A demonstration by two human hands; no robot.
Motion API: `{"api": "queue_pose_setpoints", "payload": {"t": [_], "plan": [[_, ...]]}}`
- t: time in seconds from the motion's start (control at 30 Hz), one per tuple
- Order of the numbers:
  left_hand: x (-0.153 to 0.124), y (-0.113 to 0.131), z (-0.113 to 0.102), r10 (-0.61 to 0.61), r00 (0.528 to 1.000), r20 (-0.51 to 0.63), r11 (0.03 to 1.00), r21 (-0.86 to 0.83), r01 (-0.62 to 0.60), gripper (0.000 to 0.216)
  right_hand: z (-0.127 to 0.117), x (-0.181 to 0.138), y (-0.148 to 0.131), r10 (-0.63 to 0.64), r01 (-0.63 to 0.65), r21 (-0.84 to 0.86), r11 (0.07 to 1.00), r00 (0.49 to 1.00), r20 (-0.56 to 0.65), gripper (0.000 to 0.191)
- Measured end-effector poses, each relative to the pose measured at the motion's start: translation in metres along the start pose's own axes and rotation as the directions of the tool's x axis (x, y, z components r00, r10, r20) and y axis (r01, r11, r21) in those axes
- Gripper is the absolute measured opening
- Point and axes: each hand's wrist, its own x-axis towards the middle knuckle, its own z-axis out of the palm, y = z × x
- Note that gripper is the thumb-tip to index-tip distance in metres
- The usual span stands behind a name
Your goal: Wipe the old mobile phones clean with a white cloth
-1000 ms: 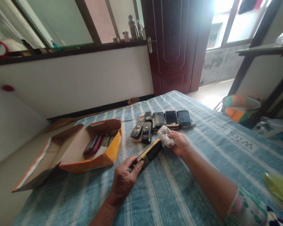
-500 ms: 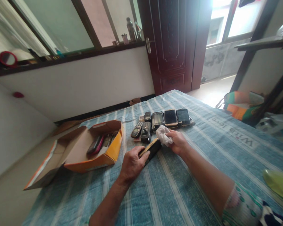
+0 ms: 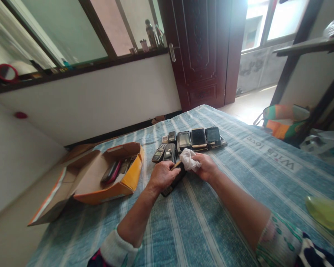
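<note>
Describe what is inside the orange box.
In the orange box lie a dark phone, a pink phone, greyish items and something white. Whatever lies beneath them is hidden.

Home interior; we'd say bedroom, not certain.
We see a blue striped cover (image 3: 206,226) lettered "With love", a panelled dark-red door (image 3: 202,55) with a lever handle (image 3: 172,53), a window ledge (image 3: 100,64) carrying a red-rimmed mirror (image 3: 7,73) and a tall bottle (image 3: 150,34), a pale curtain (image 3: 4,33) at far left, and a colourful bag (image 3: 284,126) over at right.
</note>
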Motion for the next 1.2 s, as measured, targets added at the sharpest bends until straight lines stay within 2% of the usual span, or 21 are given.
{"api": "queue_pose_setpoints", "payload": {"t": [0.2,0.4,0.53,0.63,0.73,0.77,0.83,0.9,1.0,1.07,1.13,1.2], "plan": [[-0.007,0.000,0.000,0.016,0.998,-0.066,0.999,-0.051,-0.019,0.022,0.000,-0.001,0.001,-0.013,0.013,-0.016,1.000,1.000,0.014,0.017],[-0.025,-0.004,0.000,0.006,0.976,-0.218,0.972,-0.229,-0.057,0.025,0.004,-0.004,-0.001,-0.068,0.069,-0.018,0.997,0.998,0.016,0.020],[-0.035,-0.007,0.002,-0.013,0.959,-0.282,0.941,-0.327,-0.083,0.026,0.009,-0.010,-0.005,-0.140,0.140,-0.038,0.989,0.990,-0.005,0.023],[-0.046,-0.008,0.000,-0.011,0.948,-0.318,0.940,-0.325,-0.098,0.024,0.015,-0.016,-0.007,-0.202,0.200,-0.071,0.977,0.979,-0.020,0.024],[-0.060,-0.011,-0.006,-0.015,0.938,-0.347,0.948,-0.302,-0.097,0.023,0.023,-0.024,-0.006,-0.297,0.290,-0.196,0.937,0.955,-0.005,0.025],[-0.066,-0.013,-0.007,-0.022,0.935,-0.355,0.949,-0.302,-0.092,0.023,0.026,-0.027,-0.006,-0.354,0.345,-0.280,0.896,0.935,0.018,0.025],[-0.076,-0.017,-0.010,-0.044,0.927,-0.373,0.946,-0.314,-0.082,0.024,0.033,-0.034,-0.004,-0.489,0.476,-0.461,0.749,0.866,0.099,0.026],[-0.085,-0.021,-0.011,-0.066,0.916,-0.395,0.944,-0.323,-0.071,0.025,0.040,-0.043,-0.002,-0.601,0.586,-0.573,0.573,0.776,0.192,0.026],[-0.094,-0.026,-0.010,-0.078,0.907,-0.414,0.943,-0.326,-0.068,0.024,0.050,-0.059,0.001,-0.695,0.705,-0.637,0.312,0.627,0.353,0.028],[-0.097,-0.026,-0.009,-0.073,0.899,-0.432,0.940,-0.330,-0.082,0.023,0.057,-0.072,0.003,-0.681,0.767,-0.635,0.087,0.511,0.524,0.029],[-0.097,-0.026,-0.007,-0.064,0.888,-0.455,0.937,-0.334,-0.104,0.022,0.063,-0.084,0.006,-0.599,0.798,-0.582,-0.160,0.390,0.699,0.031],[-0.096,-0.025,-0.006,-0.046,0.881,-0.471,0.941,-0.317,-0.120,0.020,0.068,-0.092,0.010,-0.501,0.781,-0.498,-0.378,0.279,0.819,0.029]]}}
